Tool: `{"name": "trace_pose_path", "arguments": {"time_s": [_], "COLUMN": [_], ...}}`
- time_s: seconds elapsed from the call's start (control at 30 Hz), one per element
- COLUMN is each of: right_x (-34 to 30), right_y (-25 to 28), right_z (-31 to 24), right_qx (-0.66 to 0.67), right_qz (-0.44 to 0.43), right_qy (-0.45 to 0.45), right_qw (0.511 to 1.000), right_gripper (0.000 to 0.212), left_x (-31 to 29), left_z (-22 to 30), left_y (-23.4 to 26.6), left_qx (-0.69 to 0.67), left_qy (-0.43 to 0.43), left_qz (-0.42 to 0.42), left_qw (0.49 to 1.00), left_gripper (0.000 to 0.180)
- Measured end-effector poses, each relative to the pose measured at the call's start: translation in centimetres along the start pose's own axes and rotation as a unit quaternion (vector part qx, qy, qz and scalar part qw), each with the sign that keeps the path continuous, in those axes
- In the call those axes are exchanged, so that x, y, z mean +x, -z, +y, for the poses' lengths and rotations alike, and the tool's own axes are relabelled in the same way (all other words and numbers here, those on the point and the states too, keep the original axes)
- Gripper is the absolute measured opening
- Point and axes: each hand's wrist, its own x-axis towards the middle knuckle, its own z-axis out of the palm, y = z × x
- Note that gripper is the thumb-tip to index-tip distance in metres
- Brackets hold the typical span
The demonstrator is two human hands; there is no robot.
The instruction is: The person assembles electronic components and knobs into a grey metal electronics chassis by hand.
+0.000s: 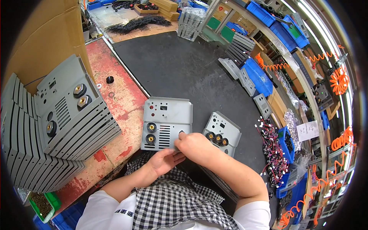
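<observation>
The grey panel lies flat on the black table. The right hand pinches closed at the panel's lower right socket hole; the left hand, curled, supports underneath. Fingers could slip, dropping the small fitting, judging by the edge-hung panel.

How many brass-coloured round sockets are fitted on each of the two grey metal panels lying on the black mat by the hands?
Larger grey metal panel: 2 brass-coloured round sockets
Smaller grey metal panel: 3 sockets
Total: 5
</observation>
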Motion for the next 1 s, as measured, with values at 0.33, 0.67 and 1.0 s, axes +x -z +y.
{"name": "trace_pose_path", "arguments": {"time_s": [0.33,0.67,1.0], "right_x": [-1.5,-0.9,-0.8], "right_y": [-1.9,-2.5,-1.4], "right_z": [-0.5,0.3,0.1], "right_qx": [-0.038,-0.037,0.079], "right_qz": [0.116,0.135,0.198], "right_qy": [-0.047,-0.060,-0.194], "right_qw": [0.991,0.988,0.958], "right_gripper": [0.024,0.017,0.014], "left_x": [0.1,0.5,0.2], "left_z": [0.3,0.1,0.4], "left_y": [-0.6,0.5,-0.5], "left_qx": [0.003,0.003,0.013], "left_qy": [-0.003,-0.003,0.013], "left_qz": [-0.021,-0.035,-0.025], "left_qw": [1.000,0.999,1.000], "left_gripper": [0.039,0.039,0.043]}}
